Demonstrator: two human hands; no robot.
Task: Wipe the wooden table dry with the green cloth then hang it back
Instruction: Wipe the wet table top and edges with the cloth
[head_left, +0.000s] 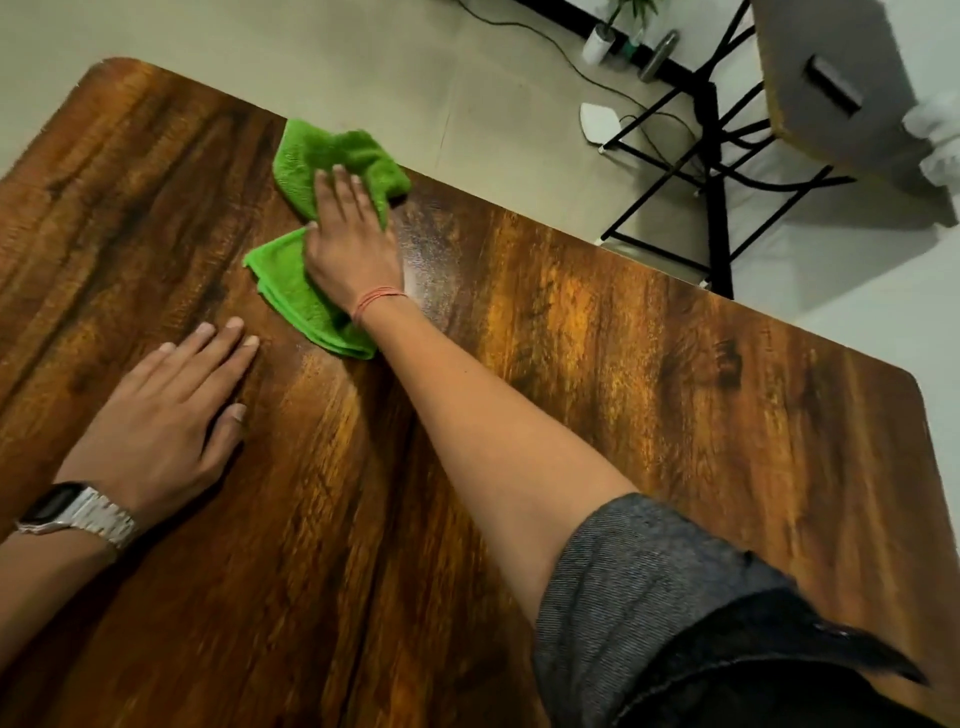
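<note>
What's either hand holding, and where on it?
Nothing is gripped. The right hand presses flat on the green cloth's middle; the left hand rests on the wooden table.

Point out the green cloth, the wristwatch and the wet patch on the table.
green cloth (291, 283): head view, lower fold.
wristwatch (54, 506): head view, dark face.
wet patch (428, 260): head view, its sheen.

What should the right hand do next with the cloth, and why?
Probably sweep the green cloth sideways toward the hazy, filmy-looking patch just right of the right hand. That hand already presses flat on the cloth near the wooden table's far edge, and the sheen there suggests moisture remains. The left hand rests flat on the wood and can keep bracing.
</note>
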